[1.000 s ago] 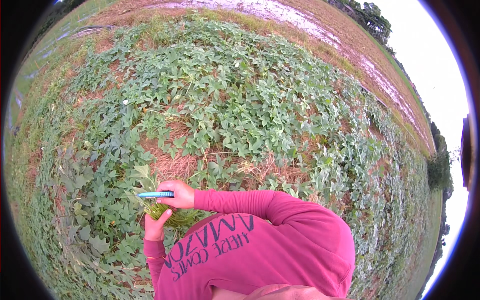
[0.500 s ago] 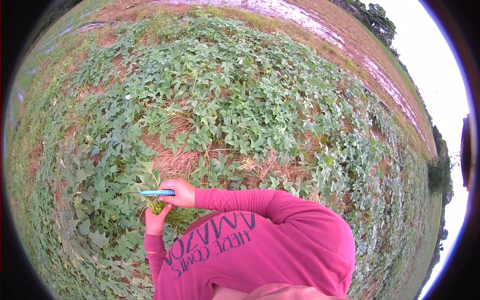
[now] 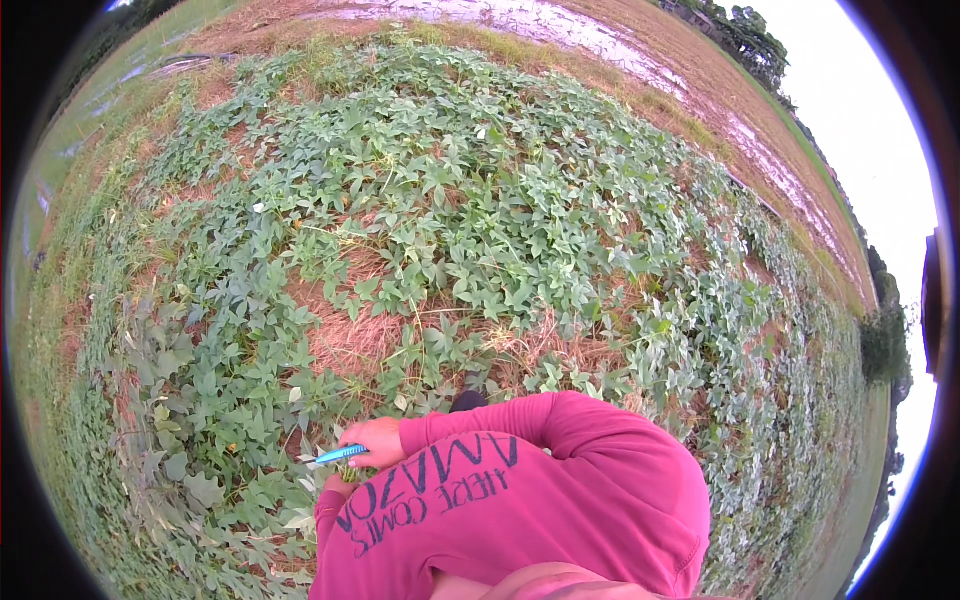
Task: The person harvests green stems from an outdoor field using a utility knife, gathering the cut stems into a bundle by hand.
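Note:
My right hand (image 3: 374, 440) is closed round a light-blue cutter knife (image 3: 342, 455), its thin blade pointing left over the leaves. Just below it, close against my chest, is my left hand (image 3: 340, 486), mostly covered by the pink sleeve and shirt. A bit of green stems (image 3: 348, 474) shows between the two hands; the rest of that bunch is hidden by my body. Green lobed-leaf vines (image 3: 230, 440) surround both hands.
Leafy vines (image 3: 500, 220) spread over the ground ahead and to the right, with dry straw (image 3: 355, 335) between them. A dark rounded thing (image 3: 468, 401) sticks out beyond my right forearm. Muddy, wet ground (image 3: 600, 40) lies past the plants.
Both hands have come down and closer to my body, the knife tilting with its blade lower. The bunch of stems, plainly seen before, is now mostly behind my shirt.

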Demonstrator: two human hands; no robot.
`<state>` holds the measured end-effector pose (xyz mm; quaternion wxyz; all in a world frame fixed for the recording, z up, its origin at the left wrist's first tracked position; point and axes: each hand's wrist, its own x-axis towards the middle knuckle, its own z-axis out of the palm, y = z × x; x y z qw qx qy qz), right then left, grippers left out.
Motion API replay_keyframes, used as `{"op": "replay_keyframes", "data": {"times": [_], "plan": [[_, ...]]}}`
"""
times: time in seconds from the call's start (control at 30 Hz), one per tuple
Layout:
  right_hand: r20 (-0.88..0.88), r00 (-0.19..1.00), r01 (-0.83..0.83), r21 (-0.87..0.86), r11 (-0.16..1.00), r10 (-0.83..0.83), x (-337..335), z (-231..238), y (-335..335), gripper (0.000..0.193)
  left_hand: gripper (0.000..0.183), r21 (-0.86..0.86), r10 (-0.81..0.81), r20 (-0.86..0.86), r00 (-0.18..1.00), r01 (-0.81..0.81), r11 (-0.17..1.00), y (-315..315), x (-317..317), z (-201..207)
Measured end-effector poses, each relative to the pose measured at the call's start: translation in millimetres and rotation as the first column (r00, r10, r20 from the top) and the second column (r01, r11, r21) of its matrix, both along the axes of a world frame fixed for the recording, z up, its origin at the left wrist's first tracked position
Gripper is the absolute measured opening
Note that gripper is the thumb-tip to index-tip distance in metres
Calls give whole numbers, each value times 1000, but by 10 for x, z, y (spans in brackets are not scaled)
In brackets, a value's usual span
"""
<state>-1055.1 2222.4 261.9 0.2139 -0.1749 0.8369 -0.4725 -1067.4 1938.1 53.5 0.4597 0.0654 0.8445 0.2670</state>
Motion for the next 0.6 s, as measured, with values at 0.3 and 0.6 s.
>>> {"op": "replay_keyframes", "data": {"times": [0.3,0.6], "plan": [[0,982,-189,33,981,189,-16,-216,-75,34,51,-72,77,65,995,-73,995,-30,102,-135],[-15,960,-275,107,955,278,-84,-355,-106,35,51,-71,97,76,992,-91,993,0,66,-164]]}}
